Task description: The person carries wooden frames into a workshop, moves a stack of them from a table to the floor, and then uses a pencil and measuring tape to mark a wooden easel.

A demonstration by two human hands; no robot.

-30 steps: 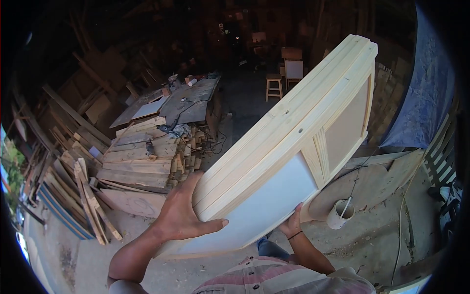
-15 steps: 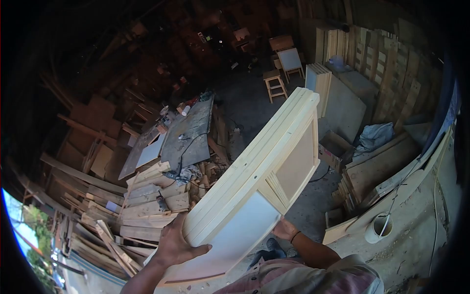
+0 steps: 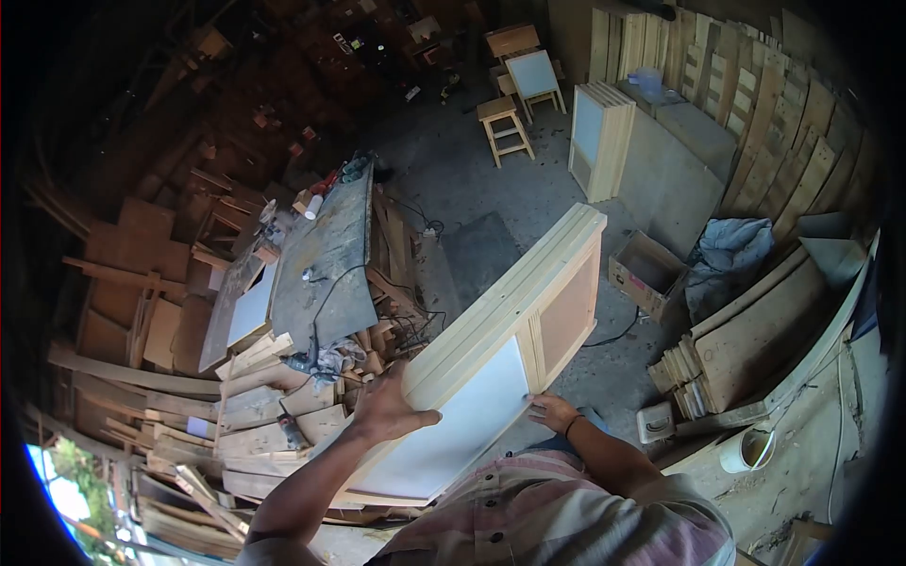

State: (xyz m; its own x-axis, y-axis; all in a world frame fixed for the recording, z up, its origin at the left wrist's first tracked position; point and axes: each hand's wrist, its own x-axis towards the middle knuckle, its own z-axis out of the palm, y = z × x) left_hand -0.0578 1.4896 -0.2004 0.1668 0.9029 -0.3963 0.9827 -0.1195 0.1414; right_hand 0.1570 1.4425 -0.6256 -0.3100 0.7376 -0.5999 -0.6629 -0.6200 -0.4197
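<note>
A long stack of pale wooden framed panels (image 3: 491,330) slants across the lower middle, its edges facing up; the side toward me shows a white panel and a smaller brown one. My left hand (image 3: 385,407) grips the stack's near upper edge, thumb over the white face. Lower down, my right hand (image 3: 552,412) closes on the bottom edge beside the divider between the two panels, a dark band on its wrist. The undersides of my fingers are hidden behind the wood.
Left of the stack, a workbench (image 3: 326,255) stands by piled planks (image 3: 255,415) with a drill (image 3: 300,361). Ahead are a stool (image 3: 505,130) and more stacked frames (image 3: 601,141). A cardboard box (image 3: 646,272), cloth (image 3: 731,255) and white bucket (image 3: 746,451) lie to the right.
The view has shifted, showing more floor ahead. The held stack's far end sits lower in view, and both hands still hold it.
</note>
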